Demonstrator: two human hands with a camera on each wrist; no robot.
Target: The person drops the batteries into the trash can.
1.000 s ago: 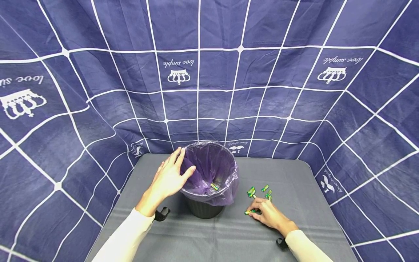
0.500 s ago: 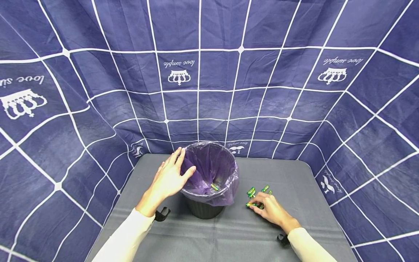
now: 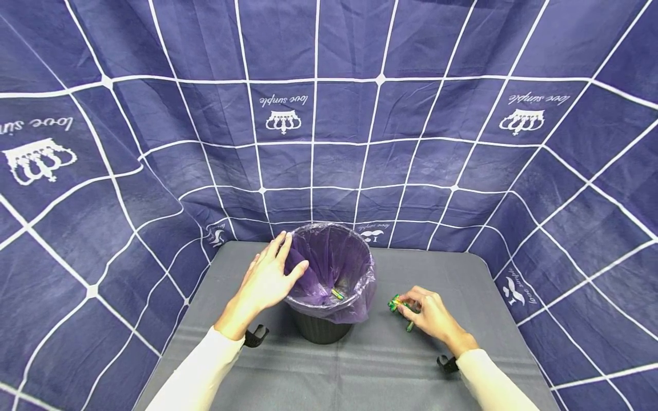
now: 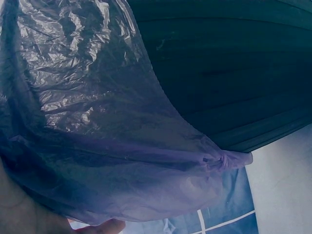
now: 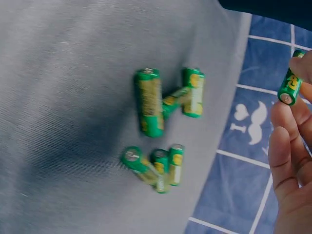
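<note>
My right hand (image 3: 432,314) pinches a green and yellow battery (image 5: 290,83) between thumb and fingers, raised over the grey table. Several more batteries lie below it in the right wrist view, among them one large upright-looking battery (image 5: 151,105) and a tight group with a slanted battery (image 5: 139,163). In the head view the hand covers most of them. My left hand (image 3: 264,279) rests with extended fingers against the left rim of a black bin (image 3: 321,330) lined with a purple plastic bag (image 3: 362,285). One battery (image 3: 337,293) shows inside the bag.
The grey tabletop (image 3: 380,371) carries the bin near its middle and the batteries to the right. A blue curtain (image 3: 339,165) with white grid lines stands behind and at both sides. Black straps, such as the left strap (image 3: 255,335), hang at both wrists.
My right hand has lifted a battery from the table and moved slightly away from me, over the loose batteries. The left hand stays at the bin's rim.
</note>
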